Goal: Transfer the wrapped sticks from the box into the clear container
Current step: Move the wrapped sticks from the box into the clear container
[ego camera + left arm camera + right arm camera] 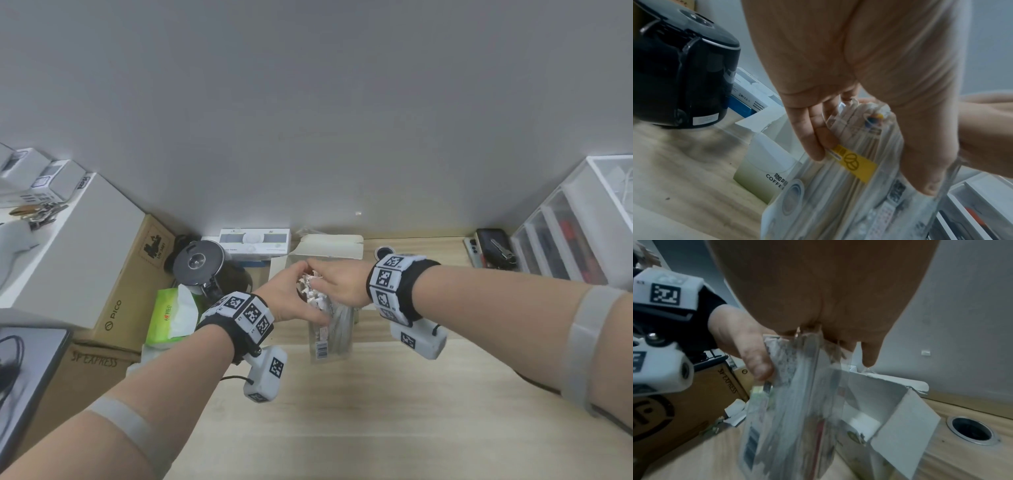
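Observation:
A tall clear container stands on the wooden desk, packed with wrapped sticks that poke above its rim. My left hand grips the container near the top: its fingers lie on one wall and its thumb on the opposite one. My right hand comes from the right and holds the tops of the sticks with curled fingers. One right finger points straight down beside the bundle. Just behind stands the open white coffee box with its flaps up.
A black kettle and a green tissue pack are to the left, with cardboard boxes beyond. At the right stand a clear drawer unit, a phone with keys and a round cable hole.

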Available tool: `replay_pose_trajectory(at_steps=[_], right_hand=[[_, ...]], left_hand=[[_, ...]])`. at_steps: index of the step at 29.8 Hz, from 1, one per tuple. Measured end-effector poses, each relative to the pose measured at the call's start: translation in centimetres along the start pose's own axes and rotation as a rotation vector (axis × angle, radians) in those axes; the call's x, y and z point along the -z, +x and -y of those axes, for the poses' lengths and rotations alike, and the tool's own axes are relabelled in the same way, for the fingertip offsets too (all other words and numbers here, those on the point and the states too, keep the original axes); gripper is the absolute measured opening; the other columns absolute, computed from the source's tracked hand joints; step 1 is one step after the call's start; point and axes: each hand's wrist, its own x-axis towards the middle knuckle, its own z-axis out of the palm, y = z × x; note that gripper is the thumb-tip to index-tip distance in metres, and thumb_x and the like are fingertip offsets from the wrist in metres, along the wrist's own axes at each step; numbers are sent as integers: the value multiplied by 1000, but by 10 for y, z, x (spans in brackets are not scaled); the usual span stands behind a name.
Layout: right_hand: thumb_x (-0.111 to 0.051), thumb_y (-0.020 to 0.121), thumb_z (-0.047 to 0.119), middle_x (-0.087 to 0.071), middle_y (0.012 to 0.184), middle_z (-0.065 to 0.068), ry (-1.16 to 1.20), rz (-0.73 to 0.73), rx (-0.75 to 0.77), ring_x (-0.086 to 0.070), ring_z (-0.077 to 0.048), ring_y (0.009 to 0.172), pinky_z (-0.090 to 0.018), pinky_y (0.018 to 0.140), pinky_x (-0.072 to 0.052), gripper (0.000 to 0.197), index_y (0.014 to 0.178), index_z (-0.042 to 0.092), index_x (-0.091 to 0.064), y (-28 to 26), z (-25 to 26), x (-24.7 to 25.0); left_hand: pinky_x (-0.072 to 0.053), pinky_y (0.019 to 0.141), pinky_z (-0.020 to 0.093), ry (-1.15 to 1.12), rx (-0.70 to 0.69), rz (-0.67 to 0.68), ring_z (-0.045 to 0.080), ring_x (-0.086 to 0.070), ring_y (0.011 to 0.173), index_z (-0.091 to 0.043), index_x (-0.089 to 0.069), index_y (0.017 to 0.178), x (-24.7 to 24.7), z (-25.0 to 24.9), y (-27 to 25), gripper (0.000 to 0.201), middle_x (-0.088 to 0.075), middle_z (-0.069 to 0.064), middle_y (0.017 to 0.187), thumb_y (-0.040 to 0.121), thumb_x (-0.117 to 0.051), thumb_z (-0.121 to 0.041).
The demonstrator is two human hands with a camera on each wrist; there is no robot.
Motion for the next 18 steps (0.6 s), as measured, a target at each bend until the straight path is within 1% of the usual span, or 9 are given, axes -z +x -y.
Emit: replay_pose_trajectory(at_steps=[1, 3, 6, 8, 9, 11, 14, 16, 18], right_hand=[[-31, 105, 38, -59, 121, -9, 3, -8, 5, -56, -20, 99, -33, 84, -42, 46, 141, 10, -33, -1, -2, -5], [-32, 102, 46, -48, 135, -7, -14, -82, 14, -49, -20, 117, -36, 96, -39, 53, 142, 10, -31, -1, -8, -17], [-30, 97, 59, -33, 150, -4, -4, -161, -47, -30, -22, 140, -42, 114, -27, 70, 149, 13, -24, -7, -14, -27], [-31, 96, 63, -27, 155, -5, 8, -160, -61, -24, -22, 144, -41, 117, -22, 77, 152, 12, -18, -15, -18, -26], [-32, 95, 64, -23, 158, -5, 14, -157, -56, -22, -22, 146, -40, 118, -21, 81, 154, 12, -14, -19, -19, -24], [-40, 91, 67, -15, 160, -2, 82, -174, -50, -25, -23, 145, -39, 117, -26, 91, 156, 14, -6, -27, -26, -17], [-67, 75, 64, -17, 159, -3, 242, -180, -85, -35, -23, 140, -39, 112, -36, 114, 156, 22, 1, -39, -42, -7], [-80, 66, 56, -23, 158, -6, 258, -134, -107, -35, -21, 140, -36, 112, -37, 126, 156, 21, 1, -45, -53, -2], [-85, 63, 51, -37, 150, -3, 242, -79, -126, -43, -18, 134, -33, 109, -41, 123, 155, 18, -10, -50, -66, -2]], left_hand=[[-52, 94, 25, -13, -10, -6, 18, -63, 115, -24, -52, 130, -3, -1, 2, 83, -63, -5, 124, 61, -99, -19], [-57, 93, 24, -55, -31, -7, 18, -67, 115, -21, -52, 130, -7, -4, 5, 83, -63, -5, 126, 62, -98, -11], [-50, 85, 2, -126, -65, 1, 6, -62, 108, -19, -49, 130, -14, -11, 13, 83, -60, -11, 125, 65, -94, 3], [-45, 85, -1, -128, -98, 5, -1, -59, 108, -23, -48, 129, -18, -16, 17, 86, -58, -17, 122, 63, -97, 0], [-45, 91, 3, -131, -104, 10, -4, -59, 110, -25, -48, 129, -20, -18, 17, 88, -59, -17, 123, 61, -99, -4], [-50, 102, 21, -141, -114, 25, -4, -60, 112, -25, -49, 128, -23, -22, 19, 92, -61, -13, 126, 53, -101, -18], [-56, 101, 48, -142, -113, 41, 18, -67, 101, -22, -52, 120, -28, -34, 23, 90, -67, 5, 117, 43, -96, -36], [-57, 98, 53, -111, -115, 47, 22, -68, 97, -20, -51, 120, -30, -38, 25, 90, -68, 12, 115, 44, -97, -36], [-58, 96, 54, -112, -114, 71, 23, -71, 97, -20, -52, 122, -32, -42, 27, 90, -70, 13, 115, 46, -99, -31]])
